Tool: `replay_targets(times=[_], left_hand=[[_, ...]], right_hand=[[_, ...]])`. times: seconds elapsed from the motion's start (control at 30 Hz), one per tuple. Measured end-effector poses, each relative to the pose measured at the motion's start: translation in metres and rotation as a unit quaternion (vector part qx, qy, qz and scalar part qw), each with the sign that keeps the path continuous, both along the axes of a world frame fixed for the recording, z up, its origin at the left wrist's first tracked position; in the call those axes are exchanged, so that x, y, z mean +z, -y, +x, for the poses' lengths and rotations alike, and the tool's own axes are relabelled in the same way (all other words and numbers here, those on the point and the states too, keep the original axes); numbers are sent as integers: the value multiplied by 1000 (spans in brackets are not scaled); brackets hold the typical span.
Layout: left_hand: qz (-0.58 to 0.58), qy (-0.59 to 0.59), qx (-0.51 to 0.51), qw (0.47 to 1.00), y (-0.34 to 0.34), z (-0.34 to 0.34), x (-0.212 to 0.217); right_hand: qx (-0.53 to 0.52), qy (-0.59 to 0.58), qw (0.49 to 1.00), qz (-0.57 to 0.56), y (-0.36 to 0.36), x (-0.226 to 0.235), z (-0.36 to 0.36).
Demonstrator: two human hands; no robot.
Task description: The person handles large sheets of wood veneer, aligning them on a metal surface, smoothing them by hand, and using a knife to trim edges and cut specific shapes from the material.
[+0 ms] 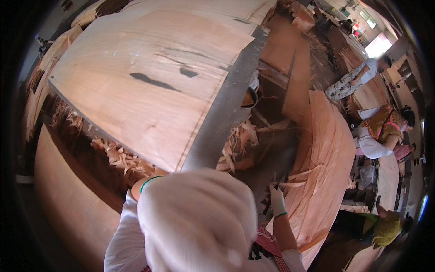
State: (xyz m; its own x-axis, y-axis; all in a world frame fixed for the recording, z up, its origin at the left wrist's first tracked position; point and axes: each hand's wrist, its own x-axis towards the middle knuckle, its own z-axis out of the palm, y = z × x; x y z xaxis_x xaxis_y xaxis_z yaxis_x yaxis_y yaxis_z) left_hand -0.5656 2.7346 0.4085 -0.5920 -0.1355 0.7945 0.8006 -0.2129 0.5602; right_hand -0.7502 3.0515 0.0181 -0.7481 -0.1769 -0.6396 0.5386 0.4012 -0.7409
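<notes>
My left hand (195,213), in a white glove with a green cuff, is raised very close to the view. Motion smears it, and its fingers do not show clearly. Lower right, my right hand (277,201), gloved the same way, is closed around a slim dark object (266,209) that I cannot make out. A thin strip of veneer (292,184) sticks out beside its fingertips. In front of me a large pale wood veneer sheet (149,54) with dark split holes lies over a grey table (215,115). Reddish veneer sheets (324,154) are stacked to my right.
Torn veneer scraps (124,158) heap under the table's near left edge, more (242,140) at its right. A curved wooden sheet (68,195) stands at the left. A dark round container (249,97) sits beyond. Several people, including one in yellow-green (387,229), work along the right.
</notes>
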Motion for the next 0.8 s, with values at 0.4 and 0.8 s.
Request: replay_targets(times=[0.4,0.8], left_hand=[[-132,469,493,721,116,-154,-301],[-113,563,667,474,137,-185,-340]], right_hand=[[187,0,982,-20,146,48,-234],[181,23,968,-170,468,64,-522]])
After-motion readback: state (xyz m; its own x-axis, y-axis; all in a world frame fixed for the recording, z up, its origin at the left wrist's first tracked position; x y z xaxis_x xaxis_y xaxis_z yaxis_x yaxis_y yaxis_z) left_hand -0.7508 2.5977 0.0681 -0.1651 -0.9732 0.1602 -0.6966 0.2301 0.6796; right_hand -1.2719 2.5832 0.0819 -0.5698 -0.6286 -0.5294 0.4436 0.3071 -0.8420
